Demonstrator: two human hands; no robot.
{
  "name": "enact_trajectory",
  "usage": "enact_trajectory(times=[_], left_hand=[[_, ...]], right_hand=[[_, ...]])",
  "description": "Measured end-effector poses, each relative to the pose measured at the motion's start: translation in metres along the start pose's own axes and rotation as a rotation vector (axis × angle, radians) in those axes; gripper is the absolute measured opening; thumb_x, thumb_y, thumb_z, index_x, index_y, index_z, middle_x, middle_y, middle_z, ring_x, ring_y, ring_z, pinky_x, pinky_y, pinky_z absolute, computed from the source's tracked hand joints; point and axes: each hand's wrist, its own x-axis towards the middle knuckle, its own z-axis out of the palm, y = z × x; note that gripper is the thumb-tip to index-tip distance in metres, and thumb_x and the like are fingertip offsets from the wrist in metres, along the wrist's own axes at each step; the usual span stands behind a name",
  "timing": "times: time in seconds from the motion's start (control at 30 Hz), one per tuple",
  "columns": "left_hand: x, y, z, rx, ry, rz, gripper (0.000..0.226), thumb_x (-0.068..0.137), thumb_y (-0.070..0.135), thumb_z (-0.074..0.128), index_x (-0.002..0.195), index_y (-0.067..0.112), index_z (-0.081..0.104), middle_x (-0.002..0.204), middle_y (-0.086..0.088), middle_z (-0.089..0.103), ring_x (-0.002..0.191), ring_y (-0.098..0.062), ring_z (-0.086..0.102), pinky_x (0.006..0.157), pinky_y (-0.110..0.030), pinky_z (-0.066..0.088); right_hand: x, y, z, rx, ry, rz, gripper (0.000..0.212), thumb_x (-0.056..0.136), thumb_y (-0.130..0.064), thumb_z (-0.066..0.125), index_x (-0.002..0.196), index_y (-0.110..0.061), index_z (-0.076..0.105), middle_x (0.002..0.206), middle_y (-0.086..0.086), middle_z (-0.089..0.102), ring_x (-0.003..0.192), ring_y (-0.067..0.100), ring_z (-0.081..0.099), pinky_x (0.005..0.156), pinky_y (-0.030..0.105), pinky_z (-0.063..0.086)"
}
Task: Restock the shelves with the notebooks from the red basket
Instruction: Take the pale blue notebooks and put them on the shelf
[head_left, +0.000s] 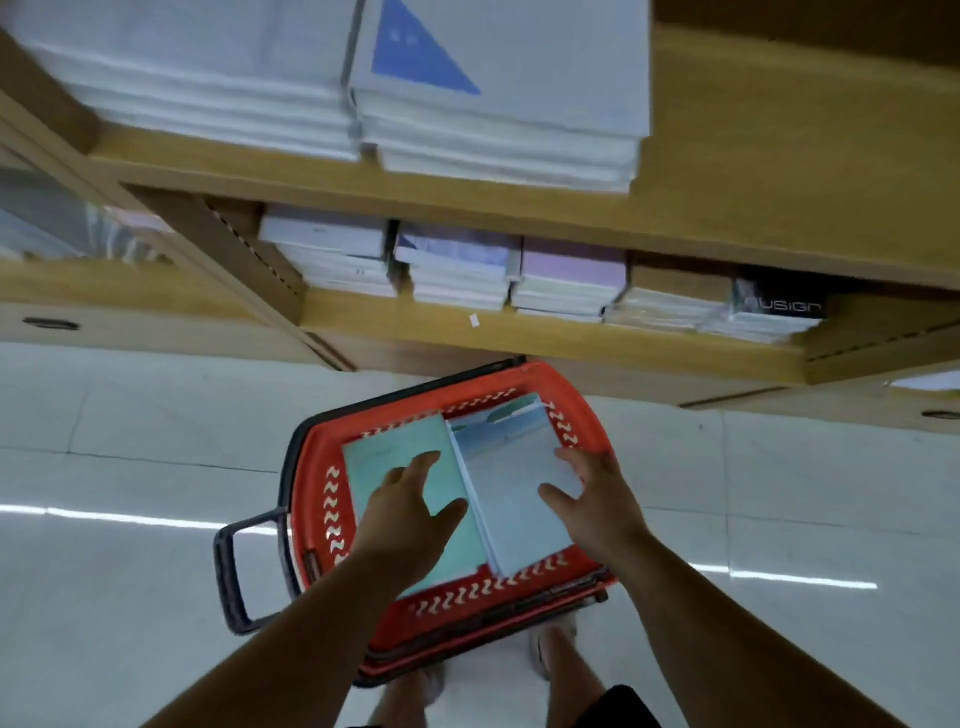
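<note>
I am looking down into the red basket (311, 457), a plastic tub with wavy slots cut through its walls and a dark loop handle (231, 577), sitting on the glossy pale tiled floor (130, 441) below the shelves (571, 332). Two flat rectangular notebooks are lying inside it side by side: a teal notebook (395, 447) on the left and a pale blue notebook (514, 525) on the right, which is topping a thicker stack. The left grip (410, 499) is hovering over the teal cover, fingers straight and spread wide, holding nothing. The right grip (597, 493) is lying open on the pale blue cover near its right edge, thumb stretched across the smooth face. The tan wooden shelves are carrying squared stacks of white and lilac pads (457, 270).
</note>
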Motion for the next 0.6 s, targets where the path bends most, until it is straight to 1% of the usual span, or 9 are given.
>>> enact_trajectory(times=[0.1, 0.2, 0.23, 0.27, 0.33, 0.4, 0.5, 0.57, 0.6], left_hand=[[0.032, -0.027, 0.043, -0.032, -0.021, -0.041, 0.064, 0.094, 0.045, 0.065, 0.15, 0.041, 0.035, 0.146, -0.006, 0.048, 0.126, -0.024, 0.053, 0.105, -0.035, 0.044], [0.058, -0.052, 0.088, -0.109, -0.043, -0.094, 0.066, 0.094, 0.048, 0.063, 0.152, 0.044, 0.032, 0.146, -0.007, 0.048, 0.102, -0.017, 0.059, 0.088, -0.023, 0.046], [0.066, -0.058, 0.102, -0.139, -0.05, -0.11, 0.068, 0.094, 0.048, 0.063, 0.153, 0.043, 0.029, 0.148, -0.007, 0.046, 0.101, -0.017, 0.059, 0.083, -0.021, 0.043], [0.074, -0.064, 0.116, -0.168, -0.054, -0.124, 0.07, 0.094, 0.048, 0.063, 0.154, 0.042, 0.027, 0.15, -0.007, 0.044, 0.106, -0.02, 0.059, 0.082, -0.021, 0.042], [0.089, -0.071, 0.139, -0.237, -0.042, -0.139, 0.074, 0.094, 0.045, 0.064, 0.156, 0.04, 0.024, 0.154, -0.007, 0.041, 0.124, -0.027, 0.055, 0.091, -0.026, 0.043], [0.102, -0.073, 0.157, -0.306, -0.016, -0.135, 0.077, 0.094, 0.042, 0.065, 0.157, 0.037, 0.022, 0.155, -0.007, 0.04, 0.134, -0.029, 0.049, 0.105, -0.035, 0.043], [0.11, -0.07, 0.178, -0.333, 0.04, -0.106, 0.079, 0.095, 0.037, 0.065, 0.159, 0.033, 0.018, 0.155, -0.006, 0.037, 0.137, -0.027, 0.045, 0.109, -0.034, 0.038], [0.112, -0.067, 0.189, -0.356, 0.096, -0.09, 0.08, 0.095, 0.035, 0.066, 0.159, 0.034, 0.018, 0.154, -0.005, 0.037, 0.137, -0.026, 0.043, 0.111, -0.034, 0.037], [0.112, -0.066, 0.194, -0.377, 0.125, -0.093, 0.079, 0.095, 0.034, 0.066, 0.158, 0.036, 0.018, 0.152, -0.006, 0.037, 0.136, -0.027, 0.042, 0.113, -0.039, 0.038]], right_hand=[[0.04, 0.03, 0.037, -0.031, -0.059, -0.002, 0.056, 0.093, -0.04, 0.07, 0.144, -0.029, 0.051, 0.149, 0.002, 0.045, 0.133, 0.022, 0.048, 0.109, 0.038, 0.043], [0.078, 0.054, 0.064, -0.046, -0.069, 0.011, 0.056, 0.093, -0.04, 0.07, 0.144, -0.029, 0.052, 0.149, 0.005, 0.047, 0.129, 0.025, 0.051, 0.105, 0.041, 0.048], [0.089, 0.061, 0.071, -0.045, -0.064, 0.015, 0.056, 0.093, -0.04, 0.07, 0.145, -0.028, 0.052, 0.15, 0.005, 0.047, 0.132, 0.024, 0.049, 0.105, 0.039, 0.046], [0.099, 0.068, 0.076, -0.042, -0.061, 0.019, 0.056, 0.094, -0.04, 0.069, 0.145, -0.028, 0.051, 0.151, 0.005, 0.046, 0.134, 0.024, 0.047, 0.105, 0.036, 0.045], [0.116, 0.081, 0.085, -0.047, -0.08, 0.03, 0.058, 0.094, -0.042, 0.068, 0.147, -0.031, 0.048, 0.154, 0.003, 0.042, 0.137, 0.023, 0.044, 0.106, 0.036, 0.043], [0.128, 0.093, 0.092, -0.065, -0.094, 0.024, 0.062, 0.093, -0.044, 0.067, 0.149, -0.033, 0.044, 0.156, 0.002, 0.039, 0.14, 0.023, 0.041, 0.112, 0.041, 0.041], [0.142, 0.104, 0.098, -0.097, -0.053, -0.006, 0.068, 0.091, -0.046, 0.069, 0.151, -0.035, 0.039, 0.159, 0.0, 0.036, 0.144, 0.024, 0.037, 0.116, 0.044, 0.036], [0.15, 0.107, 0.099, -0.059, -0.051, 0.005, 0.072, 0.092, -0.043, 0.07, 0.154, -0.035, 0.036, 0.161, -0.001, 0.034, 0.145, 0.024, 0.036, 0.113, 0.039, 0.035], [0.154, 0.108, 0.1, -0.013, -0.072, 0.021, 0.074, 0.092, -0.042, 0.07, 0.155, -0.035, 0.033, 0.162, -0.002, 0.034, 0.145, 0.023, 0.037, 0.109, 0.038, 0.036]])
